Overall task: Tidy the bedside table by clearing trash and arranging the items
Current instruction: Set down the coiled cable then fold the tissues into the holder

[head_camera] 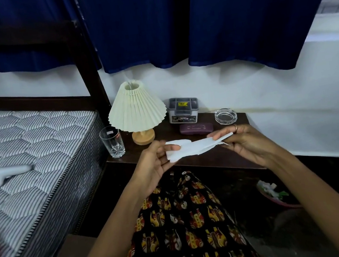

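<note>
A white tissue (pixel 196 147) stretches between both hands above the front edge of the dark bedside table (pixel 227 155). My left hand (pixel 157 161) pinches its left end with thumb on top. My right hand (pixel 245 142) pinches the right end between thumb and fingers. On the table stand a drinking glass (pixel 112 141), a pleated cream lamp (pixel 136 113), a grey organiser box (pixel 183 109), a maroon glasses case (pixel 196 128) and a glass ashtray (pixel 225 116).
A striped mattress (pixel 29 162) lies to the left with a white remote-like device (pixel 3 175) on it. A dark bed post (pixel 89 74) rises beside the lamp. Blue curtains (pixel 172 21) hang behind. A pink bin with trash (pixel 277 196) sits on the floor at the right.
</note>
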Action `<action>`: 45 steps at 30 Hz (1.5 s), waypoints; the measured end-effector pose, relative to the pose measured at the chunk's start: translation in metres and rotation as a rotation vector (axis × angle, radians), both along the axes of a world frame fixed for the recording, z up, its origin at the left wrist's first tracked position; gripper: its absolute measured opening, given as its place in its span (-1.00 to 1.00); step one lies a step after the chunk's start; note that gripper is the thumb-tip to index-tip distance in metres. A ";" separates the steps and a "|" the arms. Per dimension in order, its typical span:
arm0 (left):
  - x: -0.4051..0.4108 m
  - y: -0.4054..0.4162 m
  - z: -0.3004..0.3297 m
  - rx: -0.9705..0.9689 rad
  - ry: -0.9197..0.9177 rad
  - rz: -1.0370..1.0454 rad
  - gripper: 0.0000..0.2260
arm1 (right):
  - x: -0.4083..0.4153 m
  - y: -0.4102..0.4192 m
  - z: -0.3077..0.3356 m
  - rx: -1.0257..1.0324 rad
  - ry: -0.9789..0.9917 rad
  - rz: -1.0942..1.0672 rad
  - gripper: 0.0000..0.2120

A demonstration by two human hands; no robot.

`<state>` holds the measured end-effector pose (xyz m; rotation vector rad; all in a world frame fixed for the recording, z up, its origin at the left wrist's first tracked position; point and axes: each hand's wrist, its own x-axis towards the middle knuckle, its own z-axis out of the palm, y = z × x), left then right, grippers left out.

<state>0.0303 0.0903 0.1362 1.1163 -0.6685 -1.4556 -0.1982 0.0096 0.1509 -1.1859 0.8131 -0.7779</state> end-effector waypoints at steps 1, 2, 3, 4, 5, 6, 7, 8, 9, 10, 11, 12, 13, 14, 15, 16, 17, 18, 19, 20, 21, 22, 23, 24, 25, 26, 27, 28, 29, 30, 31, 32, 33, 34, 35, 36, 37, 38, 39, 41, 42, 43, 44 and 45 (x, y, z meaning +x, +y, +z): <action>-0.002 -0.001 -0.001 0.000 -0.011 0.013 -0.79 | 0.000 0.000 0.000 0.003 -0.007 -0.016 -0.62; -0.004 -0.002 -0.003 -0.013 -0.036 0.022 -0.83 | 0.000 0.001 0.001 0.022 -0.035 -0.030 -0.66; -0.006 -0.003 -0.005 -0.032 -0.055 0.030 -0.87 | 0.001 0.001 0.002 0.059 -0.087 -0.046 -0.69; -0.009 -0.004 -0.007 -0.048 -0.062 0.043 -0.90 | 0.001 0.002 0.003 0.112 -0.163 -0.062 -0.71; -0.012 -0.006 -0.008 -0.058 -0.053 0.062 -0.90 | 0.001 0.003 0.002 0.165 -0.244 -0.082 -0.72; -0.014 -0.008 -0.010 -0.065 -0.035 0.083 -0.89 | 0.002 0.003 0.002 0.208 -0.310 -0.098 -0.69; -0.016 -0.010 -0.011 -0.072 -0.014 0.103 -0.87 | 0.004 0.005 0.001 0.235 -0.348 -0.101 -0.63; -0.019 -0.012 -0.011 -0.081 0.003 0.116 -0.86 | 0.006 0.006 -0.002 0.252 -0.357 -0.091 -0.51; -0.021 -0.014 -0.012 -0.088 0.017 0.123 -0.85 | 0.010 0.007 -0.005 0.265 -0.346 -0.073 -0.37; -0.023 -0.016 -0.013 -0.095 0.025 0.129 -0.85 | 0.014 0.009 -0.008 0.278 -0.330 -0.058 -0.25; -0.025 -0.018 -0.015 -0.101 0.026 0.134 -0.84 | 0.018 0.010 -0.012 0.285 -0.314 -0.054 -0.19; -0.027 -0.020 -0.016 -0.108 0.021 0.138 -0.84 | 0.023 0.012 -0.014 0.284 -0.299 -0.063 -0.21; -0.028 -0.021 -0.018 -0.115 0.011 0.140 -0.83 | 0.027 0.012 -0.017 0.271 -0.282 -0.084 -0.30; -0.029 -0.024 -0.021 -0.125 -0.001 0.141 -0.83 | 0.032 0.013 -0.018 0.254 -0.267 -0.115 -0.46; -0.029 -0.026 -0.023 -0.135 -0.020 0.145 -0.83 | 0.036 0.012 -0.019 0.235 -0.254 -0.162 -0.62; -0.029 -0.029 -0.025 -0.141 -0.042 0.149 -0.82 | 0.040 0.009 -0.021 0.218 -0.235 -0.212 -0.75; -0.028 -0.032 -0.028 -0.140 -0.068 0.152 -0.81 | 0.043 0.005 -0.023 0.205 -0.207 -0.256 -0.84; -0.028 -0.036 -0.031 -0.134 -0.089 0.153 -0.81 | 0.045 0.000 -0.025 0.197 -0.180 -0.288 -0.87; -0.028 -0.040 -0.034 -0.126 -0.107 0.153 -0.80 | 0.048 -0.005 -0.027 0.188 -0.155 -0.304 -0.87; -0.027 -0.044 -0.037 -0.117 -0.124 0.156 -0.80 | 0.049 -0.011 -0.028 0.177 -0.125 -0.313 -0.87; -0.026 -0.049 -0.040 -0.107 -0.143 0.162 -0.79 | 0.051 -0.018 -0.031 0.163 -0.089 -0.322 -0.87; -0.025 -0.055 -0.044 -0.098 -0.165 0.173 -0.79 | 0.053 -0.025 -0.033 0.147 -0.053 -0.326 -0.87; -0.023 -0.061 -0.049 -0.089 -0.189 0.187 -0.76 | 0.055 -0.035 -0.034 0.133 -0.021 -0.329 -0.88; -0.020 -0.066 -0.055 -0.076 -0.220 0.202 -0.73 | 0.056 -0.045 -0.036 0.124 0.008 -0.336 -0.88; -0.017 -0.070 -0.060 -0.063 -0.265 0.218 -0.69 | 0.057 -0.056 -0.037 0.114 0.037 -0.349 -0.88; -0.013 -0.075 -0.067 -0.052 -0.319 0.228 -0.66 | 0.058 -0.070 -0.038 0.098 0.067 -0.373 -0.85; -0.008 -0.079 -0.075 -0.038 -0.379 0.235 -0.64 | 0.059 -0.084 -0.039 0.077 0.097 -0.404 -0.79; -0.004 -0.083 -0.083 -0.018 -0.438 0.243 -0.61 | 0.060 -0.099 -0.040 0.051 0.130 -0.439 -0.76; 0.001 -0.087 -0.091 0.005 -0.491 0.255 -0.60 | 0.061 -0.115 -0.040 0.018 0.162 -0.475 -0.76; 0.004 -0.089 -0.099 0.027 -0.542 0.273 -0.59 | 0.062 -0.130 -0.040 -0.018 0.190 -0.512 -0.76; 0.007 -0.093 -0.107 0.040 -0.585 0.294 -0.59 | 0.064 -0.149 -0.041 -0.051 0.213 -0.544 -0.75; 0.010 -0.096 -0.115 0.051 -0.624 0.312 -0.60 | 0.065 -0.166 -0.041 -0.084 0.234 -0.576 -0.75; 0.012 -0.099 -0.123 0.059 -0.655 0.327 -0.62 | 0.067 -0.184 -0.043 -0.119 0.261 -0.611 -0.76; 0.013 -0.100 -0.131 0.072 -0.684 0.335 -0.63 | 0.067 -0.200 -0.045 -0.158 0.290 -0.641 -0.76; 0.014 -0.101 -0.137 0.079 -0.710 0.339 -0.63 | 0.068 -0.214 -0.046 -0.194 0.321 -0.671 -0.77; 0.015 -0.103 -0.143 0.082 -0.735 0.343 -0.62 | 0.069 -0.228 -0.049 -0.218 0.346 -0.697 -0.76; 0.015 -0.105 -0.148 0.082 -0.757 0.348 -0.61 | 0.070 -0.239 -0.050 -0.238 0.370 -0.719 -0.76; 0.015 -0.107 -0.151 0.084 -0.773 0.355 -0.61 | 0.072 -0.249 -0.052 -0.257 0.400 -0.736 -0.77; 0.016 -0.110 -0.152 0.088 -0.782 0.362 -0.61 | 0.074 -0.257 -0.054 -0.276 0.434 -0.745 -0.78; 0.015 -0.115 -0.154 0.101 -0.794 0.373 -0.61 | 0.077 -0.270 -0.060 -0.293 0.491 -0.744 -0.81; 0.015 -0.117 -0.155 0.107 -0.804 0.374 -0.62 | 0.078 -0.275 -0.063 -0.295 0.511 -0.738 -0.80; 0.015 -0.119 -0.155 0.111 -0.815 0.374 -0.62 | 0.080 -0.279 -0.066 -0.297 0.535 -0.729 -0.78; 0.015 -0.121 -0.156 0.118 -0.825 0.372 -0.62 | 0.082 -0.284 -0.070 -0.310 0.557 -0.720 -0.77; 0.014 -0.121 -0.156 0.124 -0.831 0.371 -0.62 | 0.084 -0.287 -0.073 -0.329 0.578 -0.715 -0.77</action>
